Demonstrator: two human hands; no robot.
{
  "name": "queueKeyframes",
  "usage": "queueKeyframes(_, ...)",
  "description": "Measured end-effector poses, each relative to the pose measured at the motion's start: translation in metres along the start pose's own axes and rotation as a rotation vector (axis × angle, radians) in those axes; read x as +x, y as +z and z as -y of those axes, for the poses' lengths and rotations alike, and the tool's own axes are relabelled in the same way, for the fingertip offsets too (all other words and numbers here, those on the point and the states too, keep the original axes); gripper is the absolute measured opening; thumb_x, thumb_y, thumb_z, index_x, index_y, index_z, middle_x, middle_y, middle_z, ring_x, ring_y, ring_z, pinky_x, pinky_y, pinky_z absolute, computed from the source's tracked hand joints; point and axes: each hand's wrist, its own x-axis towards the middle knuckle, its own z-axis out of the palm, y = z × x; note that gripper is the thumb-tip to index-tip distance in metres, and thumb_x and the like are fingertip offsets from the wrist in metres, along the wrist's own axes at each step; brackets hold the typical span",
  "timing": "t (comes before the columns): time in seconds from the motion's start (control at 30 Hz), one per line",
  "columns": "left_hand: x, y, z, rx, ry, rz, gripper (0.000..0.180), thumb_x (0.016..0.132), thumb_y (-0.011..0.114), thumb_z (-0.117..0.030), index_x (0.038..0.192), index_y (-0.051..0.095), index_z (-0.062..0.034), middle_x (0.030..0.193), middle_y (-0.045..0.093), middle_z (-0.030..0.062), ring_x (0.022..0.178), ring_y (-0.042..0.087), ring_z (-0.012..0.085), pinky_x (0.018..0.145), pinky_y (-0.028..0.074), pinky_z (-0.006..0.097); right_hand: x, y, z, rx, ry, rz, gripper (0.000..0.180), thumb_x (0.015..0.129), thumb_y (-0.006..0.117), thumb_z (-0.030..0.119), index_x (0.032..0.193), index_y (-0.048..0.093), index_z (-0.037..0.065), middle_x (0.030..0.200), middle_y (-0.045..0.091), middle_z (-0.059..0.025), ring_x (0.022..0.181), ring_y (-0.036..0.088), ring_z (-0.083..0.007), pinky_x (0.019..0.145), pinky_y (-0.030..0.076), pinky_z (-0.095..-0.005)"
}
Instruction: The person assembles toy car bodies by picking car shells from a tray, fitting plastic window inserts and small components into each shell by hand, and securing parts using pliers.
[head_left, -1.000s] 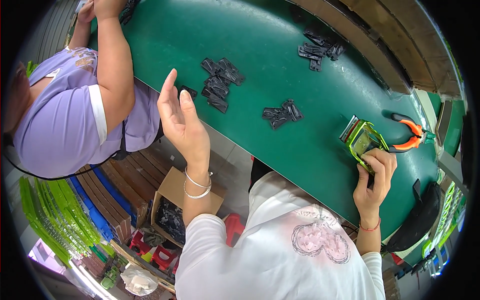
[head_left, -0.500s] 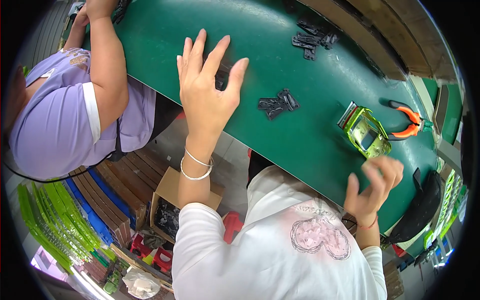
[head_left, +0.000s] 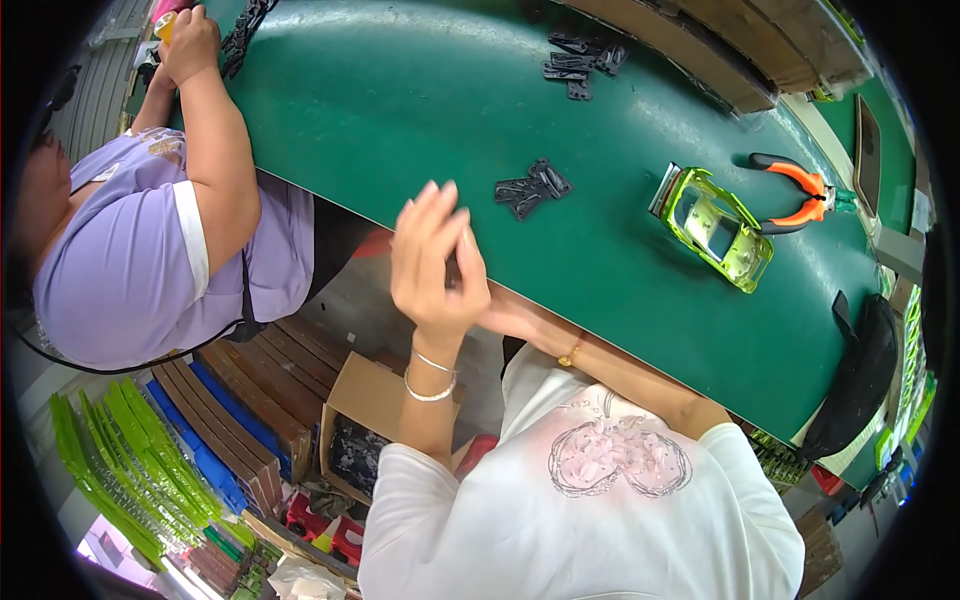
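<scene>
Okay, the left hand (head_left: 440, 265) is held half-curled at the near edge of the green surface (head_left: 390, 110), something dark (head_left: 453, 272) showing inside; whether it's gripped can't be told, same for the mostly hidden right hand (head_left: 508, 318). Black plastic parts (head_left: 534, 188) are bunched farther in: probably light, stiff, slickish, best pinched by their sides. A green toy-car shell (head_left: 712, 230)'s parked toward the right end.

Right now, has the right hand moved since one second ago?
Yes: the right hand went left, away from the green toy car shell.
</scene>
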Motion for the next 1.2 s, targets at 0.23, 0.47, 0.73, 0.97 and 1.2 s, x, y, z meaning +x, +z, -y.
queueKeyframes(0.23, -0.037, -0.02, -0.044, -0.154, -0.11, -0.035, 0.012, 0.092, 0.06, -0.006, 0.098, 0.067, 0.002, 0.111, 0.073, 0.0178, 0.111, 0.066, 0.0366, 0.104, 0.049, 0.047, 0.008, -0.009, 0.0, 0.723, 0.07, 0.171, 0.02, 0.108, 0.057, 0.019, 0.119, 0.065, 0.004, 0.118, 0.067, -0.0079, 0.108, 0.066, -0.0183, 0.096, 0.055, -0.0322)
queueKeyframes(0.47, -0.003, -0.002, -0.128, 0.069, -0.102, -0.044, 0.081, 0.095, 0.049, -0.06, 0.141, 0.047, 0.0068, 0.148, 0.042, 0.0308, 0.141, 0.032, 0.0451, 0.114, 0.035, 0.052, -0.073, 0.057, 0.048, 0.324, -0.132, -0.111, 0.038, 0.108, 0.054, 0.025, 0.128, 0.061, -0.007, 0.125, 0.067, -0.0088, 0.111, 0.065, -0.0162, 0.103, 0.05, -0.0306)
queueKeyframes(0.73, 0.066, 0.028, -0.24, -0.494, 0.369, 0.116, 0.101, 0.093, 0.04, -0.083, 0.155, 0.035, -0.003, 0.158, 0.028, 0.0338, 0.15, 0.023, 0.0493, 0.12, 0.017, 0.065, -0.232, 0.069, 0.104, 0.679, -0.883, -0.047, 0.034, 0.107, 0.054, 0.02, 0.134, 0.061, 0.002, 0.135, 0.062, -0.0143, 0.132, 0.057, -0.0288, 0.116, 0.047, -0.0469)
queueKeyframes(0.97, 0.066, 0.017, -0.223, -0.53, 0.192, 0.067, 0.06, 0.098, 0.066, -0.03, 0.142, 0.042, 0.0013, 0.149, 0.034, 0.0241, 0.14, 0.035, 0.0387, 0.117, 0.022, 0.054, -0.427, 0.056, 0.202, 0.372, -1.64, -0.056, 0.037, 0.106, 0.047, 0.007, 0.137, 0.052, -0.012, 0.14, 0.055, -0.028, 0.143, 0.046, -0.0416, 0.123, 0.04, -0.0523)
queueKeyframes(1.2, 0.063, 0.024, -0.152, 0.075, -0.065, -0.016, 0.044, 0.102, 0.059, -0.014, 0.141, 0.049, 0.0038, 0.147, 0.047, 0.0209, 0.139, 0.04, 0.0365, 0.116, 0.026, 0.051, -0.6, -0.032, 0.407, 0.224, -1.825, -0.087, 0.041, 0.103, 0.033, 0.01, 0.131, 0.05, -0.015, 0.142, 0.051, -0.0328, 0.138, 0.048, -0.0458, 0.121, 0.039, -0.0581)
